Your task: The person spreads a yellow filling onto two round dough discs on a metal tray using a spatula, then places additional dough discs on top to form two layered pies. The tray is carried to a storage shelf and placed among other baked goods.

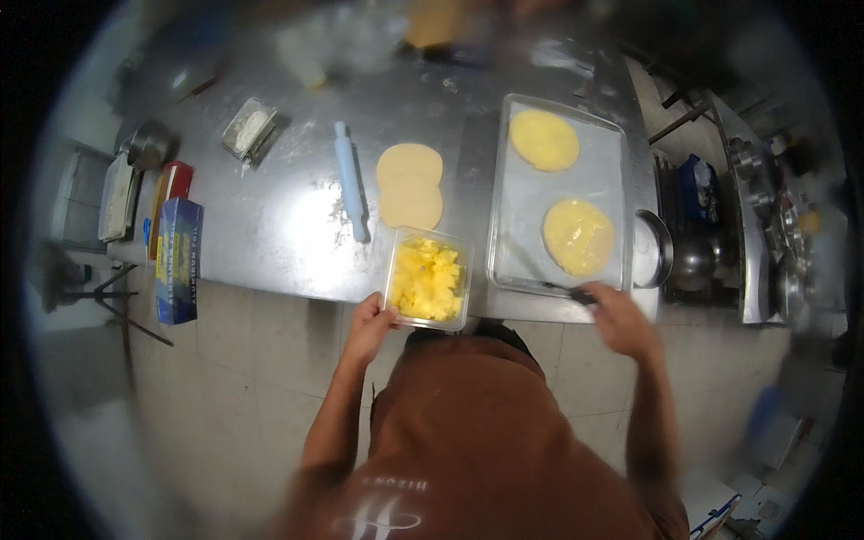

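My left hand (367, 326) grips the near left side of a clear plastic tub (470, 270) at the table's front edge. Soft yellow lumps that look like butter (423, 281) fill the tub. In my right hand (619, 322) is a dark-handled spatula (567, 291), its thin blade blurred over the tray's near left part. On the paper-lined baking tray (494, 211) lie two flat rounds: a far yellow-coated one (544, 140) and a near, glossier one (579, 238). Plain dough pieces (410, 180), meeting or overlapping, lie just beyond the tub.
A light blue rolling pin (348, 184) lies left of the dough. Farther left are a container of white powder (252, 129), a blue box (179, 256), a red box (178, 180) and a metal bowl (150, 146). Right of the table, a shelf (733, 198) carries metal pans.
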Demonstrator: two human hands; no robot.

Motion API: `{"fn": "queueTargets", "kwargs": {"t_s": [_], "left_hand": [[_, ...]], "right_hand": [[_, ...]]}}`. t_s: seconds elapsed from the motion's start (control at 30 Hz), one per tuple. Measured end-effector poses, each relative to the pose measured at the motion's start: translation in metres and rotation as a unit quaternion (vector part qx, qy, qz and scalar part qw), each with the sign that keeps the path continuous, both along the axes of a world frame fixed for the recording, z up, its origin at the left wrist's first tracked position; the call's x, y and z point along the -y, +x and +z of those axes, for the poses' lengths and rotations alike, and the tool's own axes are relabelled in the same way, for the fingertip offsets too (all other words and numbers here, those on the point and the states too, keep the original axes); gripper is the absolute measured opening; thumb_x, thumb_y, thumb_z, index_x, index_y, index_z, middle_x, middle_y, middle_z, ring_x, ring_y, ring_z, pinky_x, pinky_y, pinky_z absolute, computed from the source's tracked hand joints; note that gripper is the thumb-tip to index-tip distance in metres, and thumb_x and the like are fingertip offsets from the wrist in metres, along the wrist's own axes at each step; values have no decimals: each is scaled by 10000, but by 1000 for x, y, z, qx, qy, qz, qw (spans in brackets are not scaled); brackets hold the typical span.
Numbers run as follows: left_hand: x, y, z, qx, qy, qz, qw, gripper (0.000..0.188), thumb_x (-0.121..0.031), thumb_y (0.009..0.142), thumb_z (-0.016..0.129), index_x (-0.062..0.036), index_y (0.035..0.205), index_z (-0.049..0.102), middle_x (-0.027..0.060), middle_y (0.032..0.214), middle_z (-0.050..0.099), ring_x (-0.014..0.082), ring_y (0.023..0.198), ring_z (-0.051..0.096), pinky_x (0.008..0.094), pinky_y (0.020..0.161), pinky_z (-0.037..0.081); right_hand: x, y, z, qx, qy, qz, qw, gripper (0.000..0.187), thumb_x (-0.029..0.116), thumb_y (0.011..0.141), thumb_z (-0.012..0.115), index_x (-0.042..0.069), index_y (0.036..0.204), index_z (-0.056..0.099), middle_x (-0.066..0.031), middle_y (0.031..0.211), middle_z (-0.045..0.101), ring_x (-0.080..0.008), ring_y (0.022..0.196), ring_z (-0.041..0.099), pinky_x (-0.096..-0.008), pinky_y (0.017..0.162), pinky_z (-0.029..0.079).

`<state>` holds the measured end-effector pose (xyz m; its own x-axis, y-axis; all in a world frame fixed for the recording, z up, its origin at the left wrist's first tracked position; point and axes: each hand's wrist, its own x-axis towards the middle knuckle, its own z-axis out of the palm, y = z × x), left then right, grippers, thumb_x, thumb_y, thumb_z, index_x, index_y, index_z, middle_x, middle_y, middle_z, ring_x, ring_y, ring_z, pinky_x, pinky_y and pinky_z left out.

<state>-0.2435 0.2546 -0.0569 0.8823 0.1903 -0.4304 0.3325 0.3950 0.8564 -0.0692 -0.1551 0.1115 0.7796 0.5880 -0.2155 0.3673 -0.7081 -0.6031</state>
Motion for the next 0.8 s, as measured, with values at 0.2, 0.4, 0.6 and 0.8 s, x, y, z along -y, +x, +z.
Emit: {"fn": "queueTargets", "kwargs": {"t_s": [0.2, 0.4, 0.6, 0.8], "left_hand": [[-8, 8, 18, 6, 50, -76, 996, 68, -78, 985, 595, -16, 1005, 612, 82, 889, 697, 128, 785, 652, 283, 722, 530], [-12, 13, 20, 14, 72, -122, 990, 86, -70, 982, 598, -47, 906, 565, 65, 837, 663, 120, 765, 618, 284, 716, 517], [-13, 16, 20, 16, 113, -149, 982, 119, -38, 965, 607, -45, 868, 539, 75, 817, 666, 128, 752, 635, 283, 686, 516], [-13, 16, 10, 29, 135, -142, 980, 63, -34, 957, 608, -18, 899, 589, 83, 805, 680, 147, 751, 669, 282, 674, 527]], "right_hand": [[-108, -12, -50, -87, -49, 101, 990, 293, 151, 971, 505, 22, 1192, 650, -258, 1099, 693, -458, 1061, 629, -538, 940, 486], [-142, -24, -73, -95, -67, 99, 988, 255, 159, 977, 482, -4, 1005, 676, -238, 950, 705, -472, 905, 657, -545, 850, 517], [-141, -37, -58, -335, 17, -94, 937, 325, 168, 1016, 471, 30, 1251, 649, -109, 828, 688, -210, 583, 642, -359, 586, 531], [-116, -40, -54, -426, 94, -142, 888, 360, 153, 1050, 454, 22, 1351, 601, -54, 854, 677, -105, 525, 547, -254, 492, 453]]}}
